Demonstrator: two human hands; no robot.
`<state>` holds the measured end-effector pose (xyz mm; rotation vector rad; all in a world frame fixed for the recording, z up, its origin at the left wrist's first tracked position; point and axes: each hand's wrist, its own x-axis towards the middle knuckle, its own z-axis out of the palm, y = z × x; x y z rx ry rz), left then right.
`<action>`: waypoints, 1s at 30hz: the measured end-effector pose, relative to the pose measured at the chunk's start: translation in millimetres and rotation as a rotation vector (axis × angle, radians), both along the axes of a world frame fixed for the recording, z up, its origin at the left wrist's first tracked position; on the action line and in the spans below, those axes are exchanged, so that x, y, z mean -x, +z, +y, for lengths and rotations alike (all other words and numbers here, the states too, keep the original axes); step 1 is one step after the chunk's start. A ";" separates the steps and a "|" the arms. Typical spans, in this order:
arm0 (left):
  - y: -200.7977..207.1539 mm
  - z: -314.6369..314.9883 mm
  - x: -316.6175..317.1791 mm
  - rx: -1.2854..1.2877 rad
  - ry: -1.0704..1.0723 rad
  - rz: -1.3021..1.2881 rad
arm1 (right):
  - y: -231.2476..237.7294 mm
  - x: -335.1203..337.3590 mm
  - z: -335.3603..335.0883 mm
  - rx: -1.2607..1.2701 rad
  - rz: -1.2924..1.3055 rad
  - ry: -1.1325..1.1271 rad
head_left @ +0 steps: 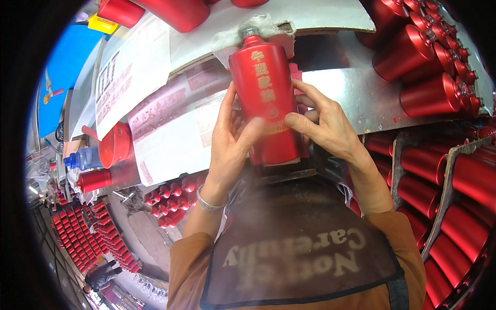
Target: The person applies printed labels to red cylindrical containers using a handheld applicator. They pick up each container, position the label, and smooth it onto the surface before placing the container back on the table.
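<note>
A flat-sided red bottle (264, 98) with gold lettering down its front lies face up between my hands, its clear neck pointing away from me. My left hand (230, 137) grips its left edge, the thumb reaching across the lower front. Along the right edge, my right hand (328, 124) holds it with fingers around the side and thumb on the front. A white cloth (223, 44) lies under the bottle's neck. What supports the bottle's underside is mostly hidden.
Rows of red bottles (413, 54) stand at the far right, with racked bottles (467, 222) below. Printed sheets (178, 121) cover the bench on the left, beside a red tub (114, 144) and a blue-capped container (85, 158). A person (101, 277) is at the lower left.
</note>
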<state>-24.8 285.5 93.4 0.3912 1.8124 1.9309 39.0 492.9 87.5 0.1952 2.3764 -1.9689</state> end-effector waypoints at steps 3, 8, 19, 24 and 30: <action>0.4 1.0 -0.4 -0.005 0.003 0.000 | -1.2 0.5 -2.3 -0.021 0.023 -0.014; -0.1 0.4 0.3 -0.008 0.001 -0.012 | -3.2 0.6 -3.6 -0.028 0.045 -0.025; -2.9 -1.9 2.1 -0.012 -0.006 -0.023 | -2.5 2.3 2.0 0.142 0.004 0.014; 1.9 3.9 3.2 0.008 0.066 0.043 | 0.4 30.1 16.0 0.126 -0.010 -0.056; 9.1 19.8 20.9 0.045 0.145 0.169 | 15.9 67.8 21.6 -0.228 0.147 -0.090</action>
